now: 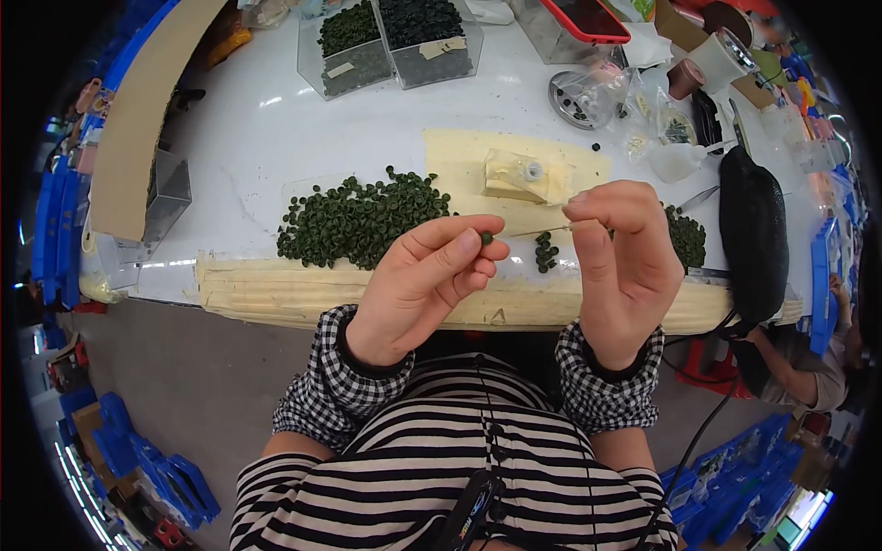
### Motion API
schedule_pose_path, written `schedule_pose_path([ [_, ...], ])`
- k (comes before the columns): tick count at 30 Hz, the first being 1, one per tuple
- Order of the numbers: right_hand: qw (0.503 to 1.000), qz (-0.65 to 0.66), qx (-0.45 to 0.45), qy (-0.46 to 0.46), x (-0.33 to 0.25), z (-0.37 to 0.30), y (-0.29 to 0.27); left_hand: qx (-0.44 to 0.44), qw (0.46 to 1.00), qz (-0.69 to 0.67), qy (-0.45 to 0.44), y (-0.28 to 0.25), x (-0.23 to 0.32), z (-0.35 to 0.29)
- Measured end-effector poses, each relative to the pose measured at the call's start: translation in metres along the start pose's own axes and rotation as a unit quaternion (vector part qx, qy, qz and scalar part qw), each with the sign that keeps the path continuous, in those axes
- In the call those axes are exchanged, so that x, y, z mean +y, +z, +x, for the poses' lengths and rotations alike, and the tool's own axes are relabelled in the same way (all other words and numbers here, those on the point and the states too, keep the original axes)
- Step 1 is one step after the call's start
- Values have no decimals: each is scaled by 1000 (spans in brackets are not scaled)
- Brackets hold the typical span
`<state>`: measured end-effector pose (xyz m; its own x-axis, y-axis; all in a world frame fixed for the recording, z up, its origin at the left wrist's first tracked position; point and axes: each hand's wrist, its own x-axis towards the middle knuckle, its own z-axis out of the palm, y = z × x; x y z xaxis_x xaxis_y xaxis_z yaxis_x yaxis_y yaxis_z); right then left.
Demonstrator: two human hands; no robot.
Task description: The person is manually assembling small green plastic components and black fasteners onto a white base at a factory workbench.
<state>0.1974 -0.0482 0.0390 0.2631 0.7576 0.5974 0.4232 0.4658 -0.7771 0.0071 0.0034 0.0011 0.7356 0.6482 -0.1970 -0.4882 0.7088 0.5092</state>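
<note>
My left hand (pixel 413 280) pinches a small dark green round piece (pixel 487 238) between thumb and fingertips. In my right hand (pixel 625 266), thumb and fingers close on a thin needle-like rod (pixel 540 230), whose tip points left toward that piece. Whether the tip touches it, I cannot tell. A large pile of similar green pieces (pixel 354 219) lies on the table beyond my left hand. Between the hands sits a small cluster of them (pixel 546 253), and another pile (pixel 689 241) shows just right of my right hand. A tape-covered block (pixel 514 176) stands beyond both hands.
Two clear bins (pixel 432 64) of green and black pieces stand at the back. A cardboard panel (pixel 147 119) rises at left. A red-rimmed box (pixel 588 18), plastic bags (pixel 597 96) and a black elongated object (pixel 751 234) occupy the right. Padding (pixel 276 289) covers the front edge.
</note>
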Motion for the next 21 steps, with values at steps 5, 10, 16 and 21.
schedule_pose_path([
  [5, 992, 108, -33, 53, 3, -7, 10, -5, 999, 35, 16, 4, 0, -1],
  [10, 986, 143, -44, 74, 2, -8, 13, 8, 997, 67, 32, 4, -1, -3],
  [16, 984, 143, -49, 90, 2, -10, 13, 2, 996, 77, 38, 2, -4, -3],
  [21, 987, 129, -56, 75, 3, -9, 13, 17, 996, 76, 37, 4, -4, -3],
])
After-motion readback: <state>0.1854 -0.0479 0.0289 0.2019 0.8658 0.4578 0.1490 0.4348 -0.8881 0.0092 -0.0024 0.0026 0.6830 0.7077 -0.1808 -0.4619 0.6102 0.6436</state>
